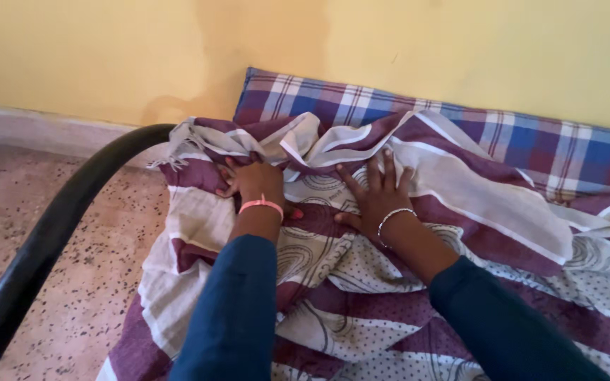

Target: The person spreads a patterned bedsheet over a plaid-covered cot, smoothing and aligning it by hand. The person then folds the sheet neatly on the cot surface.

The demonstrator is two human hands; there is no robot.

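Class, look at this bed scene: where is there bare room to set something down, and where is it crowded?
Bare: speckled stone floor, bordered by the curved black metal bed rail and the yellow wall. Crowded: rumpled maroon-and-white striped cloth under the left hand and right hand, against the blue-and-maroon checked pillow.

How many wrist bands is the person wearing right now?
2: a pink band on the left hand's wrist, a silver bracelet on the right hand's wrist. Sleeves may hide more.

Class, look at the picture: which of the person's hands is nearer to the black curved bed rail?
Left. The left hand presses the striped cloth close to the black rail; the right hand lies flat on the cloth farther right, away from the rail.
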